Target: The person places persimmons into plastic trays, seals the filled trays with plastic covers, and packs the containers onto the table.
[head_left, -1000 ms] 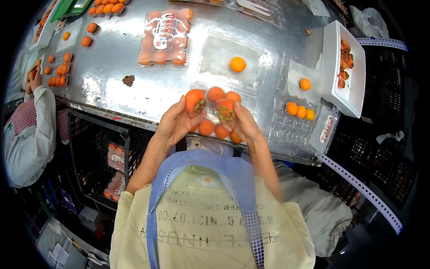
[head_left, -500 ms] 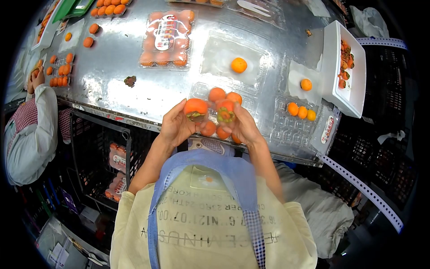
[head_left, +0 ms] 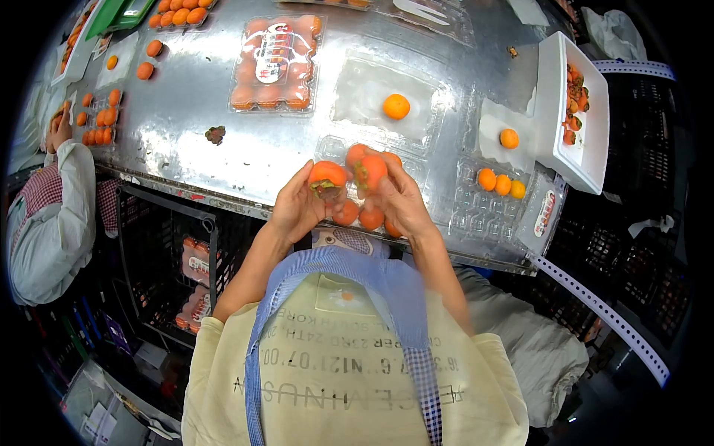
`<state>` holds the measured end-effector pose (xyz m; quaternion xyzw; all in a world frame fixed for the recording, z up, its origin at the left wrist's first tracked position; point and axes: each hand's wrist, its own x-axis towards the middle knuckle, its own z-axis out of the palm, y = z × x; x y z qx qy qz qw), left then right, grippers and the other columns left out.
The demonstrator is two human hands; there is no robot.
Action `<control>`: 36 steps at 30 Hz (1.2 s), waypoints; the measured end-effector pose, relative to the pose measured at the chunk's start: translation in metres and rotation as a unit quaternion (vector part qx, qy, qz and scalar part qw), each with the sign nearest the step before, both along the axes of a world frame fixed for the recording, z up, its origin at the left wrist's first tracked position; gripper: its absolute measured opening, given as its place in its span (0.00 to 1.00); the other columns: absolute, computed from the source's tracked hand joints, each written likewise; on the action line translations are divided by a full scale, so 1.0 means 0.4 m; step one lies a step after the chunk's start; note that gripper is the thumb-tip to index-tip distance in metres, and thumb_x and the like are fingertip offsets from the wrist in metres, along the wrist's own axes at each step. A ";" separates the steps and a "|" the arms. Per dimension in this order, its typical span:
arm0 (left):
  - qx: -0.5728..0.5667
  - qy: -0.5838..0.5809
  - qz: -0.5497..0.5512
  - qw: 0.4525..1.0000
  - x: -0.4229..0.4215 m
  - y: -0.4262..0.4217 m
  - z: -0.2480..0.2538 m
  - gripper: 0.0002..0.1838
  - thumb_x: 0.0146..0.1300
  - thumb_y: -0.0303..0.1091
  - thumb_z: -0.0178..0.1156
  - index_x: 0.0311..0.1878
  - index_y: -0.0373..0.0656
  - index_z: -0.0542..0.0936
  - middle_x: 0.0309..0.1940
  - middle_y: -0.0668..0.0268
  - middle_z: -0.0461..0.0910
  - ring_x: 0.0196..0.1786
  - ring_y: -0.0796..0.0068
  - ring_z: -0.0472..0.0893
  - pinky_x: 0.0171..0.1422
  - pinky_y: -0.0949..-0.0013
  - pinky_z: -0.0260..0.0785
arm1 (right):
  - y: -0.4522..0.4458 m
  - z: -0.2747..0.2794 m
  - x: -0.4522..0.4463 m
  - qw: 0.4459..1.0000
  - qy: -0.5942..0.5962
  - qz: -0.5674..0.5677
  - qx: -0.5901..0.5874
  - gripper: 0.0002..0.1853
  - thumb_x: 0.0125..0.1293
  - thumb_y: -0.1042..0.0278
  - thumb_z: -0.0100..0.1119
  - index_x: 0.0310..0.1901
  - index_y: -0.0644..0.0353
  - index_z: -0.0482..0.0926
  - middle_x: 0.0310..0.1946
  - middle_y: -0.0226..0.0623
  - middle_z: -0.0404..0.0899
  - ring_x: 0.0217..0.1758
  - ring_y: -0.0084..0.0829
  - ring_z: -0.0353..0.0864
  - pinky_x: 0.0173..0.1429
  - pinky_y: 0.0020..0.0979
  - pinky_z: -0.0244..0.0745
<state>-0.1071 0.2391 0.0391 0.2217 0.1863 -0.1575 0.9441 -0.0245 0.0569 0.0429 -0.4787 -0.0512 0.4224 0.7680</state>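
Observation:
My left hand [head_left: 293,204] is closed around an orange persimmon [head_left: 327,175], its leafy calyx turned down toward me. In my right hand [head_left: 402,199] is another persimmon [head_left: 371,172], with its calyx facing left. Both hands hover over an open clear plastic tray [head_left: 332,148] at the table's near edge. Several persimmons sit in that tray, such as one below my hands [head_left: 345,213], and others are partly covered by my fingers. Beyond the tray, a single persimmon [head_left: 396,106] rests on the tray's clear lid.
A closed, labelled pack of persimmons [head_left: 276,65] lies farther back on the metal table [head_left: 178,97]. At right are a partly filled tray [head_left: 483,212] and a white foam box [head_left: 549,141] of persimmons. A co-worker's sleeve [head_left: 71,186] shows at left, above a black crate [head_left: 160,282].
The persimmon in my right hand has turned: its calyx faced me before and now points left. My right fingers have shifted over its top. My left hand stays nearly still.

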 end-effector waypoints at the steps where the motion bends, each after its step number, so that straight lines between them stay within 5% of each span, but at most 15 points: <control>1: 0.012 -0.002 -0.008 1.000 0.002 0.000 0.002 0.28 0.72 0.52 0.32 0.48 0.38 0.76 0.34 0.64 0.76 0.35 0.73 0.73 0.41 0.68 0.67 | 0.000 0.002 0.000 1.000 -0.011 0.003 -0.007 0.29 0.68 0.55 0.52 0.64 0.64 0.59 0.47 0.37 0.71 0.44 0.28 0.74 0.41 0.26 0.74; 6: 0.068 0.052 -0.021 0.996 0.008 -0.013 0.013 0.35 0.70 0.60 0.30 0.39 0.35 0.75 0.20 0.65 0.69 0.26 0.72 0.70 0.34 0.68 0.66 | -0.005 -0.011 -0.002 1.000 0.005 0.004 -0.010 0.25 0.69 0.57 0.51 0.61 0.66 0.62 0.44 0.37 0.72 0.42 0.28 0.75 0.42 0.29 0.74; 9: 0.071 0.064 -0.046 0.994 0.008 -0.014 0.021 0.38 0.67 0.65 0.30 0.32 0.36 0.74 0.14 0.64 0.65 0.22 0.70 0.68 0.31 0.67 0.65 | -0.004 0.004 -0.001 0.991 0.124 -0.023 0.047 0.24 0.67 0.61 0.53 0.59 0.66 0.64 0.43 0.37 0.73 0.44 0.29 0.75 0.46 0.31 0.72; 12: 0.061 0.052 -0.081 0.993 0.002 -0.007 0.008 0.39 0.65 0.68 0.31 0.28 0.38 0.74 0.11 0.64 0.63 0.20 0.71 0.68 0.28 0.67 0.65 | -0.013 -0.007 0.012 0.991 0.076 0.049 0.103 0.25 0.61 0.64 0.58 0.58 0.64 0.66 0.45 0.38 0.74 0.48 0.29 0.74 0.51 0.32 0.70; 15: 0.107 0.087 -0.113 0.984 0.002 -0.011 0.021 0.39 0.65 0.69 0.28 0.27 0.42 0.74 0.12 0.67 0.66 0.17 0.74 0.67 0.25 0.69 0.64 | -0.006 0.041 0.014 0.979 -0.139 0.113 -0.102 0.27 0.53 0.64 0.66 0.54 0.63 0.71 0.47 0.38 0.74 0.51 0.29 0.73 0.55 0.31 0.68; 18: 0.194 0.127 -0.117 0.966 0.005 -0.036 0.009 0.40 0.64 0.71 0.26 0.27 0.44 0.74 0.14 0.68 0.69 0.16 0.77 0.68 0.23 0.72 0.63 | 0.024 0.053 -0.003 0.918 -0.358 0.094 -0.140 0.27 0.48 0.65 0.70 0.51 0.62 0.75 0.47 0.37 0.75 0.49 0.28 0.74 0.55 0.30 0.68; 21: 0.259 0.159 -0.117 0.945 0.006 -0.051 -0.021 0.42 0.63 0.72 0.24 0.29 0.42 0.75 0.16 0.68 0.72 0.18 0.79 0.70 0.22 0.75 0.63 | 0.038 0.060 -0.014 0.899 -0.392 0.094 -0.172 0.29 0.45 0.64 0.73 0.51 0.61 0.76 0.43 0.35 0.77 0.47 0.27 0.75 0.54 0.29 0.69; 24: 0.279 0.129 -0.180 0.934 0.009 -0.019 0.022 0.44 0.62 0.72 0.23 0.26 0.42 0.76 0.15 0.68 0.73 0.18 0.80 0.72 0.23 0.76 0.63 | 0.022 0.014 -0.015 0.956 -0.246 0.093 -0.133 0.29 0.50 0.62 0.70 0.53 0.63 0.74 0.41 0.34 0.77 0.44 0.26 0.76 0.49 0.27 0.70; 27: 0.338 0.101 -0.174 0.920 0.017 0.007 0.017 0.45 0.63 0.72 0.22 0.22 0.41 0.77 0.14 0.68 0.73 0.18 0.80 0.72 0.23 0.77 0.64 | -0.014 -0.030 -0.015 0.994 0.075 0.005 -0.074 0.26 0.57 0.59 0.65 0.54 0.64 0.73 0.40 0.34 0.77 0.40 0.24 0.75 0.42 0.24 0.70; 28: 0.339 0.104 -0.148 0.923 0.015 0.009 0.002 0.46 0.63 0.72 0.21 0.20 0.42 0.77 0.13 0.68 0.72 0.18 0.80 0.72 0.23 0.78 0.64 | -0.019 -0.041 -0.020 0.995 0.085 -0.024 -0.035 0.24 0.62 0.57 0.58 0.56 0.64 0.71 0.41 0.35 0.76 0.36 0.22 0.74 0.36 0.23 0.68; 36: 0.338 0.130 -0.011 0.932 0.005 0.029 -0.052 0.37 0.66 0.67 0.32 0.22 0.44 0.75 0.18 0.70 0.73 0.22 0.81 0.71 0.30 0.77 0.63 | -0.131 -0.053 0.078 0.937 0.220 -0.269 0.031 0.22 0.64 0.51 0.55 0.54 0.56 0.71 0.38 0.35 0.76 0.36 0.26 0.75 0.34 0.26 0.72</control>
